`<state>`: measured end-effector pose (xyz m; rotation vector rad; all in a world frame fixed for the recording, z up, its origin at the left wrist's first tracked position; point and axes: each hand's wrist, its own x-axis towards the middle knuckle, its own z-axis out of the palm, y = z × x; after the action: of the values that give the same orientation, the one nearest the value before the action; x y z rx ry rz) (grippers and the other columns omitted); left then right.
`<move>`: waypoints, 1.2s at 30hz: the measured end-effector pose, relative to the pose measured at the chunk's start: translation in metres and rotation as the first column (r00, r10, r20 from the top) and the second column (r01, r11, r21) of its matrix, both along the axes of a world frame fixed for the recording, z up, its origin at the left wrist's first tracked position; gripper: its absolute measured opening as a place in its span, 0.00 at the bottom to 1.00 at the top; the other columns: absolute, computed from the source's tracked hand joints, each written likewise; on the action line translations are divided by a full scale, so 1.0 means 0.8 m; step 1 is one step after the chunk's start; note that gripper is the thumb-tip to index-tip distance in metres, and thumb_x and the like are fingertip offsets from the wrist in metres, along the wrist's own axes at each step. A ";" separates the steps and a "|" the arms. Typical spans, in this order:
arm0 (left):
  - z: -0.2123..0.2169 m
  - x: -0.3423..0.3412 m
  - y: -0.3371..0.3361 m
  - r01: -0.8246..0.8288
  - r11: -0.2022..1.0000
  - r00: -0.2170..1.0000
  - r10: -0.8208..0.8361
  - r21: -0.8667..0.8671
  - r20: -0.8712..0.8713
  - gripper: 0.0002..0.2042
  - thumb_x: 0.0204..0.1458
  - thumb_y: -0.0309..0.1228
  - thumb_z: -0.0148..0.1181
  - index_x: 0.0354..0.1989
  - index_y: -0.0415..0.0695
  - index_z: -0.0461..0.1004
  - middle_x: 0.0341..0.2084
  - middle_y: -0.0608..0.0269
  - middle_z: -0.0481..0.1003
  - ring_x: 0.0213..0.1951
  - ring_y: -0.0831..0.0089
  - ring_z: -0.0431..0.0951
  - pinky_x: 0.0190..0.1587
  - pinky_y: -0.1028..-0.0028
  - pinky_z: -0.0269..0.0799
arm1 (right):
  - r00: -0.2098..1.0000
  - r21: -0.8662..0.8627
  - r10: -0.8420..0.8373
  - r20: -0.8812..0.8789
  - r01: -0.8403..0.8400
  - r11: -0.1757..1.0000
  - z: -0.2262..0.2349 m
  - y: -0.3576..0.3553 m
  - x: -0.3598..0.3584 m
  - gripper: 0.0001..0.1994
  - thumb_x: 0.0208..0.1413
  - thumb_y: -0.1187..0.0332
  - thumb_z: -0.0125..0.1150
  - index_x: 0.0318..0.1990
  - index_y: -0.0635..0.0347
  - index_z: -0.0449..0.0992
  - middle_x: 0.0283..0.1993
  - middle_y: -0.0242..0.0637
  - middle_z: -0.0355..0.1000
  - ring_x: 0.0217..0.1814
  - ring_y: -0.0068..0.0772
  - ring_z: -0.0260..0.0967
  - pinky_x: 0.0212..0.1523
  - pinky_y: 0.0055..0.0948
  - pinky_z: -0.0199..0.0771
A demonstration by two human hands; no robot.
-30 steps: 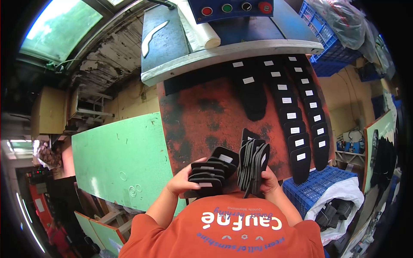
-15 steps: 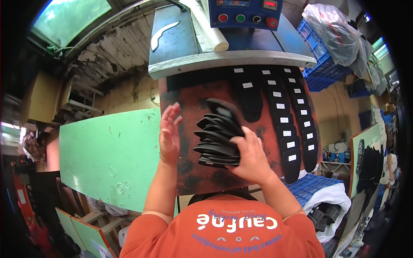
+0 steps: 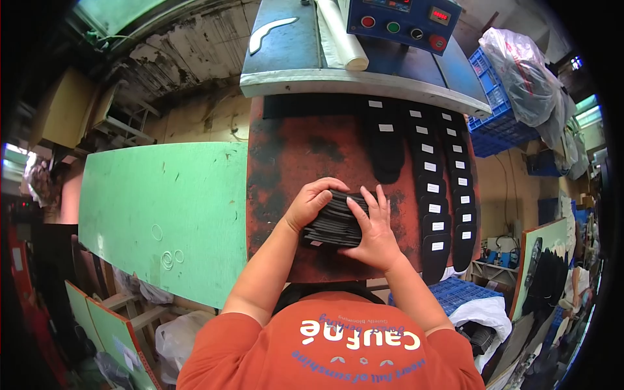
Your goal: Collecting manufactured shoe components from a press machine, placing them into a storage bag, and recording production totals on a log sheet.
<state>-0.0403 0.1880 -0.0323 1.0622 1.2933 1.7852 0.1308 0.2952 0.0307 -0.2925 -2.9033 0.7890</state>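
Observation:
A thick stack of black insole-shaped pieces point(image 3: 333, 227) stands on edge between my hands, low over the worn red-brown board point(image 3: 283, 169). My left hand point(image 3: 308, 203) is closed round its far left corner, with the fingers along the far side. My right hand point(image 3: 376, 233) grips the right end, thumb on the near side and the other fingers somewhat spread. To the right, overlapping rows of black insole-shaped pieces point(image 3: 434, 259) with small white labels lie on the board. A shorter row point(image 3: 389, 156) lies beyond my right hand.
Behind the board is a blue machine table point(image 3: 286, 55) with a pale metal edge, a white roll point(image 3: 348, 49) and a control box point(image 3: 403, 23). A green table point(image 3: 162, 208) adjoins on the left. Blue crates point(image 3: 497, 136) stand at the right, under plastic bags point(image 3: 520, 78).
My left hand has moved right and closed on the stack, having been apart from it. The fanned-out pieces are now squared into a tighter block. The view has shifted slightly.

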 end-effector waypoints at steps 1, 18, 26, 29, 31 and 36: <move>0.002 0.002 -0.003 -0.001 1.000 1.000 0.001 0.001 -0.001 0.31 0.50 0.56 0.50 0.44 0.35 0.71 0.40 0.58 0.71 0.43 0.69 0.71 0.48 0.73 0.64 | 1.000 0.001 0.001 -0.001 -0.001 1.000 0.003 -0.004 -0.003 0.53 0.21 0.57 0.75 0.63 0.41 0.52 0.67 0.46 0.40 0.70 0.57 0.28 0.64 0.61 0.32; 0.008 0.025 -0.121 -0.788 0.601 0.615 0.756 -0.136 -0.225 0.16 0.54 0.35 0.54 0.47 0.40 0.69 0.46 0.55 0.70 0.49 0.68 0.69 0.53 0.71 0.62 | 0.995 0.203 0.047 -0.091 -0.028 0.979 0.027 -0.021 -0.007 0.54 0.27 0.61 0.72 0.65 0.59 0.44 0.53 0.46 0.59 0.58 0.48 0.55 0.64 0.51 0.42; -0.110 0.002 -0.427 -0.807 -0.509 0.107 0.373 -0.300 -0.922 0.08 0.46 0.30 0.58 0.34 0.42 0.72 0.37 0.58 0.69 0.45 0.59 0.64 0.48 0.63 0.60 | 0.992 -0.840 0.117 0.045 -0.026 0.542 0.036 -0.025 -0.029 0.52 0.22 0.73 0.70 0.62 0.66 0.49 0.48 0.39 0.68 0.50 0.37 0.66 0.52 0.31 0.64; -0.092 -0.002 -0.402 -0.925 -0.143 0.224 0.540 -0.351 -0.811 0.05 0.48 0.28 0.56 0.32 0.41 0.71 0.33 0.58 0.71 0.40 0.60 0.67 0.45 0.65 0.63 | 0.977 -0.991 0.212 0.011 0.039 -0.128 0.029 -0.042 -0.031 0.46 0.21 0.69 0.72 0.57 0.66 0.59 0.52 0.40 0.66 0.52 0.37 0.66 0.53 0.33 0.64; -0.035 0.007 -0.329 -0.867 0.339 0.495 0.667 -0.365 -0.557 0.04 0.50 0.25 0.54 0.30 0.38 0.71 0.28 0.59 0.73 0.34 0.67 0.70 0.40 0.70 0.66 | 0.987 -0.976 0.160 0.013 0.047 -0.214 -0.038 -0.037 -0.011 0.42 0.22 0.68 0.72 0.54 0.66 0.63 0.51 0.39 0.67 0.52 0.35 0.66 0.53 0.33 0.65; 0.077 0.048 -0.206 -0.581 0.791 0.808 0.535 -0.190 -0.246 0.07 0.46 0.21 0.55 0.34 0.35 0.73 0.28 0.63 0.74 0.34 0.77 0.72 0.39 0.76 0.68 | 0.953 -0.912 0.301 -0.039 0.090 -0.400 -0.025 -0.092 -0.049 0.36 0.26 0.67 0.71 0.51 0.66 0.67 0.46 0.39 0.71 0.47 0.32 0.70 0.48 0.29 0.69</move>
<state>-0.0018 0.0235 0.0292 0.7431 2.0628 1.8832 0.0916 0.2213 0.0107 -0.1319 -1.1201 3.3321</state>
